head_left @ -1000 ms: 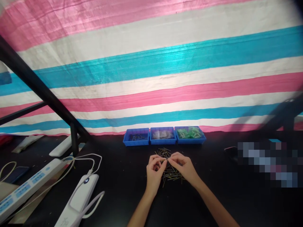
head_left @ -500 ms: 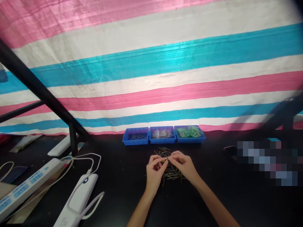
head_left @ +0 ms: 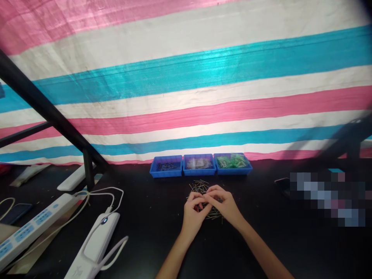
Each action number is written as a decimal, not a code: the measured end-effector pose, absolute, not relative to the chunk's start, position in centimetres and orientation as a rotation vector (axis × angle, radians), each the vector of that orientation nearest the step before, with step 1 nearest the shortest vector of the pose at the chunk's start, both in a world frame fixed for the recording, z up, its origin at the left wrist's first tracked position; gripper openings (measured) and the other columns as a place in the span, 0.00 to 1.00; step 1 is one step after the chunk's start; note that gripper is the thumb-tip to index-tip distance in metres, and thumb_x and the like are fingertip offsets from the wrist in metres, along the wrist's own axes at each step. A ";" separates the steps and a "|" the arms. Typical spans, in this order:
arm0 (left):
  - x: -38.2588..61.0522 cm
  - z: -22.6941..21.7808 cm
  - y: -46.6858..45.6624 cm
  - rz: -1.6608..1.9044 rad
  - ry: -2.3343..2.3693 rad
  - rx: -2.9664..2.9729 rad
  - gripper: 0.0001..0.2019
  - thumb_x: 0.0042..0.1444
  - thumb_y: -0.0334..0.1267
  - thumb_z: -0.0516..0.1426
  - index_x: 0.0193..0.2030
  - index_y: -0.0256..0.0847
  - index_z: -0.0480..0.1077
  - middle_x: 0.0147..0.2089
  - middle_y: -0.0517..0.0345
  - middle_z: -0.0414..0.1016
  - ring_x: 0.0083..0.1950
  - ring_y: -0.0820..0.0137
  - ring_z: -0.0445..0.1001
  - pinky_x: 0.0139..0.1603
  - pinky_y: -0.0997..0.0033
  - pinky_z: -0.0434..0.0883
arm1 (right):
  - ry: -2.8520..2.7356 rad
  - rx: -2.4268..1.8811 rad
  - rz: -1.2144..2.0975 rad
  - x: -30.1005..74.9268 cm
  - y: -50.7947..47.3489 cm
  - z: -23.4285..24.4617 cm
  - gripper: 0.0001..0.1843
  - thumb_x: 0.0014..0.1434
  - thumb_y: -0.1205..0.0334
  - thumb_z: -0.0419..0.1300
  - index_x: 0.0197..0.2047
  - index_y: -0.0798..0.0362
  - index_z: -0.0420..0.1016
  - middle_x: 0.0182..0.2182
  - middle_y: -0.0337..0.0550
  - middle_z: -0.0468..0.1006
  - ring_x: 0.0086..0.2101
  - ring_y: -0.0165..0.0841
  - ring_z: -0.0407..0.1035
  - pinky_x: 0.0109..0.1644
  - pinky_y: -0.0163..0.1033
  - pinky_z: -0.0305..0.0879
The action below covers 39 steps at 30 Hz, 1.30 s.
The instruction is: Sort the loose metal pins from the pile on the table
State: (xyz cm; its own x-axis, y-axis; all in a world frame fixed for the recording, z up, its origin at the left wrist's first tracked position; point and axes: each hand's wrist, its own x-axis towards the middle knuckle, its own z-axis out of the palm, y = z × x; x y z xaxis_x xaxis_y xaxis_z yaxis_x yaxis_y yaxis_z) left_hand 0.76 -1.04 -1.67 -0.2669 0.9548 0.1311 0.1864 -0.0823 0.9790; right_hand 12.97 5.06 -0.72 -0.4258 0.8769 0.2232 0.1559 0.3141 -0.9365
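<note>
The left hand (head_left: 192, 211) and right hand (head_left: 226, 204) are meeting fingertip to fingertip over a pile of thin metal pins (head_left: 200, 186) lying on the black counter (head_left: 151, 217). Three blue trays (head_left: 199, 172) are sitting just beyond the hands.

Bare left hand (head_left: 192, 211), bare right hand (head_left: 226, 204) held close; fingers curled, pinched fingertips touching; forearms angled inward.

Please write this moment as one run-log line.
left hand and right hand: fingertips meeting | beneath: pile of thin metal pins | behind: three blue trays
</note>
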 end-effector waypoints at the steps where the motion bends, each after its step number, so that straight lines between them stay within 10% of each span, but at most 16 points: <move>1: 0.7 -1.7 -1.1 1.407 1.504 1.281 0.05 0.46 0.37 0.61 0.29 0.39 0.76 0.34 0.58 0.64 0.25 0.79 0.58 0.22 0.77 0.56 | -1.814 -0.922 1.162 12.9 5.0 -0.7 0.10 0.52 0.57 0.60 0.26 0.54 0.78 0.31 0.44 0.72 0.29 0.30 0.65 0.31 0.35 0.61; 39: -0.3 -1.0 -0.9 1.641 1.469 1.015 0.10 0.49 0.43 0.59 0.28 0.37 0.73 0.37 0.56 0.64 0.32 0.75 0.65 0.31 0.76 0.64 | -1.855 -0.888 1.116 12.1 4.4 -2.2 0.10 0.52 0.56 0.60 0.31 0.52 0.79 0.37 0.45 0.71 0.24 0.25 0.60 0.25 0.33 0.60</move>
State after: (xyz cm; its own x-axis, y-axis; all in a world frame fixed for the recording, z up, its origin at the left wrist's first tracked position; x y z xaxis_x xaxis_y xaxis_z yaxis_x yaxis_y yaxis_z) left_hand -0.29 -0.89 -0.96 -0.4472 0.8889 0.0993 0.0007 -0.1107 0.9939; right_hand 12.09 4.39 -2.19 -0.4511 0.8529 0.2628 0.1676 0.3702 -0.9137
